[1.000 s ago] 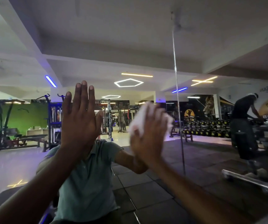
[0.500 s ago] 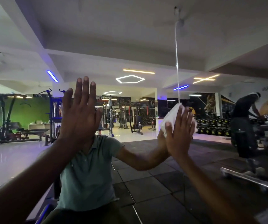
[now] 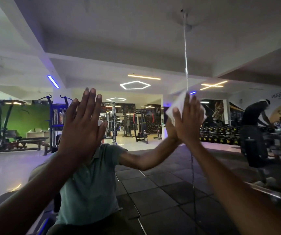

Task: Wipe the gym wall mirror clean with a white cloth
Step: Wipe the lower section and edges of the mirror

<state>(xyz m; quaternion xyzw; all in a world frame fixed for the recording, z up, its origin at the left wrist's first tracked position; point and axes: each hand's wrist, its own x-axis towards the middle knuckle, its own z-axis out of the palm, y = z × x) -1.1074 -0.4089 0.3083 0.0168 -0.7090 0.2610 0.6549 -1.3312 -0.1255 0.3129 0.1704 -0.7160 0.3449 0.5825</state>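
Right hand (image 3: pixel 188 122) is flat on the large frameless gym wall mirror (image 3: pixel 153 39), fingers straight and slightly spread, pressing a crumpled white cloth (image 3: pixel 178 106) against the glass. Cloth sits under the palm and fingers, its edges poking out above the fingertips and to both sides. Left hand (image 3: pixel 83 126) is also raised with straight fingers close together, palm toward the glass, holding nothing; contact with the glass cannot be confirmed from this angle. Key relation: cloth sits right on the thin vertical seam between mirror panels (image 3: pixel 185 48), which runs up from behind the hand to the ceiling reflection and down below the wrist. Glass right of the seam and above it lies beyond the right hand's fingertips; the right hand is the nearer one, the left is well apart to the left. Judgement: mid-wipe, next stroke likely follows or crosses the seam; the cloth edge could snag there. Reflected: person in a teal polo shirt (image 3: pixel 88 184), dumbbell rack (image 3: pixel 219 133).
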